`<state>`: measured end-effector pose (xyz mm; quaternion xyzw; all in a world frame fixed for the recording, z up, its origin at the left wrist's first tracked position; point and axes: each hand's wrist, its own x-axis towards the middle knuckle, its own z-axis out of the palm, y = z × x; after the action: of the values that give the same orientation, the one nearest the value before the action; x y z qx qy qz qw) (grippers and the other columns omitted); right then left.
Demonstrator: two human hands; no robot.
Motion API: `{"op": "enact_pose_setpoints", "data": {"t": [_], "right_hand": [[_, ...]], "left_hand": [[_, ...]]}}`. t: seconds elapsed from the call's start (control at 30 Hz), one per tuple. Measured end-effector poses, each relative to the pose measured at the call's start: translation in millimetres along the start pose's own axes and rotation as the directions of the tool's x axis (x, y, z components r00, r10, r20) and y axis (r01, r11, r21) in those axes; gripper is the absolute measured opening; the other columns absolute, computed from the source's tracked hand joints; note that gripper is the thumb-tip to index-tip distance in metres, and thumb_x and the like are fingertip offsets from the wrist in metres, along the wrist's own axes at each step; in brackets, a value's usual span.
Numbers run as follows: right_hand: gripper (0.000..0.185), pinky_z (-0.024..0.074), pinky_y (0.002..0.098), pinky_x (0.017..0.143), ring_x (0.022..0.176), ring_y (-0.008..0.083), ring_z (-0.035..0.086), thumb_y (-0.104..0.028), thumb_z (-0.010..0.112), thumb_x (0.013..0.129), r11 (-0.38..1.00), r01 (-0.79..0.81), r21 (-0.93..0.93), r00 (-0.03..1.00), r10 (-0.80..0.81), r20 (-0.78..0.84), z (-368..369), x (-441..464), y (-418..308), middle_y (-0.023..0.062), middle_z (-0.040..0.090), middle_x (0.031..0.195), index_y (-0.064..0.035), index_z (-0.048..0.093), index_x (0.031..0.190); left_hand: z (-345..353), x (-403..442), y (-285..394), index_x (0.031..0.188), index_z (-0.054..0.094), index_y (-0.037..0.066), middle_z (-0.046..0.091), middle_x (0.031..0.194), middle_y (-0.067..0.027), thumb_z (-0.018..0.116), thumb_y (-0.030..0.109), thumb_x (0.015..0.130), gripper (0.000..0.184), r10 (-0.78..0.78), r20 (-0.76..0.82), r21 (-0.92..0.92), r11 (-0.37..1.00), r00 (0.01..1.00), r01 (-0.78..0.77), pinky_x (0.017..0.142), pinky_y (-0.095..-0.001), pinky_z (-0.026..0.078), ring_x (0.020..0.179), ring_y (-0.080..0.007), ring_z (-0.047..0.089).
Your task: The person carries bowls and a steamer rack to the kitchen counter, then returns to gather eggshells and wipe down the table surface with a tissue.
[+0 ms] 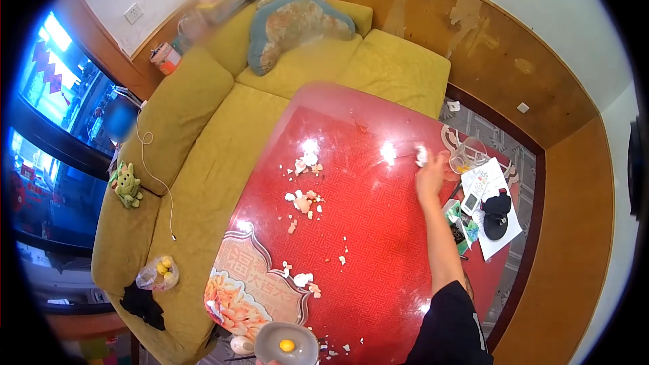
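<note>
A grey bowl (269,336) with one egg yolk (286,345) in it is at the bottom edge of the view. A sliver of my left hand (267,362) grips its near rim, most of the hand being out of frame. Beside the bowl's left side is a whole egg (242,345). My right hand (431,174) reaches across the far right of the red table (365,230), closed at the fingertips on a crumpled white piece (422,156); I cannot tell whether it is tissue or eggshell. Just right of that hand stands a clear plastic cup (468,154) with some yellow in it.
Broken eggshells (305,201) lie in several small heaps along the table's left half. Papers (499,192), a white handheld device (471,201) and a black object (497,216) crowd the right edge. A yellow-green sofa (233,128) borders the table, holding a bag of yellow fruit (161,274).
</note>
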<state>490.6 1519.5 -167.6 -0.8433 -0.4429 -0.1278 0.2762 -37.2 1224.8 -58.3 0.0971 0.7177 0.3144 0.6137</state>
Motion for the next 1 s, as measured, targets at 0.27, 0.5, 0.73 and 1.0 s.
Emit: {"op": "enact_pose_setpoints", "data": {"t": [0.27,0.5,0.73,1.0], "right_hand": [[0.019,0.0466,0.0455,0.068,0.077,0.0358,0.057,-0.008,0.045,0.084,0.995,0.054,0.081,0.902,-0.084,0.425,42,-25,-69,0.0194,0.057,0.088,-0.0010,0.054,0.099],[0.032,0.0483,0.0383,0.063,0.077,0.0294,0.058,-0.001,0.051,0.077,0.935,0.176,0.307,0.898,-0.280,0.339,-5,-59,-96,0.0100,0.054,0.088,-0.0108,0.059,0.106],[0.004,0.0467,0.0405,0.064,0.076,0.0291,0.056,-0.008,0.060,0.073,0.949,0.167,0.266,0.917,-0.249,0.312,9,-50,-64,0.0108,0.053,0.084,-0.0053,0.063,0.075],[0.007,0.0464,0.0433,0.057,0.069,0.0309,0.054,-0.011,0.054,0.081,0.918,0.238,0.318,0.932,-0.308,0.191,26,-66,-66,0.0142,0.049,0.079,-0.0045,0.056,0.082]], "left_hand": [[-15,20,-10,0.085,0.057,-0.003,0.056,0.068,-0.0088,0.056,0.004,0.066,0.020,-0.138,-0.087,0.006,0.990,0.987,0.139,0.049,-0.0318,0.045,0.056,-0.0217,0.055],[-3,11,9,0.088,0.056,-0.004,0.058,0.076,-0.0102,0.054,0.001,0.066,0.022,-0.005,-0.025,0.001,1.000,1.000,0.005,0.059,-0.0343,0.049,0.066,-0.0225,0.058],[4,10,-1,0.089,0.055,-0.004,0.056,0.074,-0.0102,0.052,-0.003,0.064,0.025,-0.045,-0.044,-0.132,0.990,0.998,0.039,0.059,-0.0340,0.048,0.069,-0.0225,0.057],[16,-5,13,0.097,0.052,-0.004,0.055,0.079,-0.0116,0.052,-0.005,0.064,0.033,-0.040,-0.020,-0.028,0.999,0.999,0.039,0.063,-0.0346,0.049,0.070,-0.0238,0.057]]}}
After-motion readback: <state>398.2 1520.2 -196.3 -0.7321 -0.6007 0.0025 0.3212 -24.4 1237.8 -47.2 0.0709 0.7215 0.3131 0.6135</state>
